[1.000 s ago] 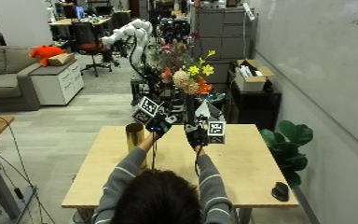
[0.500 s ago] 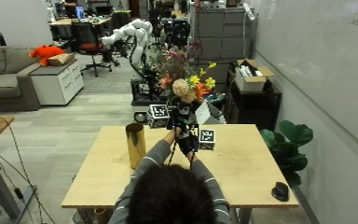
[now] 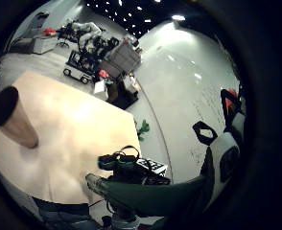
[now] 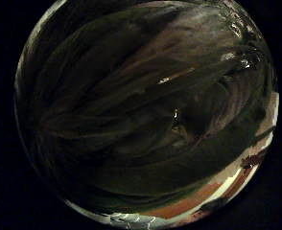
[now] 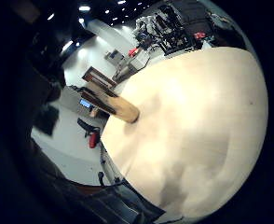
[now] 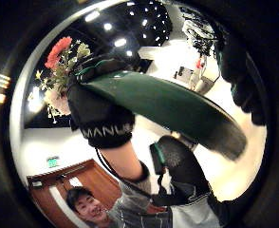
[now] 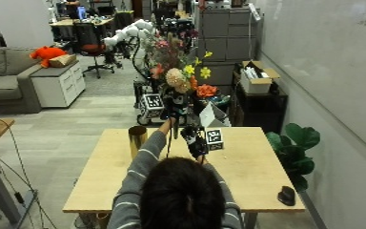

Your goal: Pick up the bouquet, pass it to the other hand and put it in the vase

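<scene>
The bouquet [image 7: 182, 76], with orange, yellow and pink flowers on dark green wrapped stems, is held upright above the table's far side. My left hand [image 7: 170, 109] grips the stems just under the flowers; leaves fill its thumb side view. The same grip shows in the right thumb side view, where the left hand [image 6: 99, 118] wraps the green stems [image 6: 168, 107]. My right hand [image 7: 196, 140] sits lower, its fingers [image 6: 241, 71] curled at the stems' lower end. The tall golden vase [image 7: 137, 140] stands on the table, left of both hands, and is empty [image 3: 14, 120].
The light wooden table [image 7: 246, 167] carries a small dark object [image 7: 287, 195] near its front right corner. A potted plant [image 7: 297, 143] stands at the right edge. Behind the table are a cart, cabinets and boxes.
Both hands were level on the bouquet. The left hand has since risen with the flowers, while the right hand has slid down toward the stems' end.
</scene>
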